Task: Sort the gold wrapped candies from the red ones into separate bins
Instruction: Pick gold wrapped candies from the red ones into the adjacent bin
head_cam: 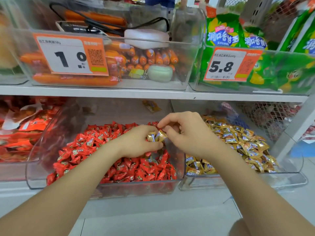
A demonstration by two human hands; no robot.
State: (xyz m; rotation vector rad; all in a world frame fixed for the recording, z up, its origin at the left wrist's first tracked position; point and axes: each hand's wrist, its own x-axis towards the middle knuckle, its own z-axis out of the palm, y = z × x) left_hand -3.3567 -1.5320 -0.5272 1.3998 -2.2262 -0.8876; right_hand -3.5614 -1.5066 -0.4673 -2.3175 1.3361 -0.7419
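Forearms [76, 184] are stretched across the front rim of the red-candy bin [136, 186]. Over its right side, gold candies [156, 136] are pinched by the left hand [139, 142] and right hand [187, 135], with open headroom under the shelf [102, 93].

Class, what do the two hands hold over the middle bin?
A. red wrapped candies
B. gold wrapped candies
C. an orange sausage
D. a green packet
B: the left hand and right hand both pinch gold candies above the red candies.
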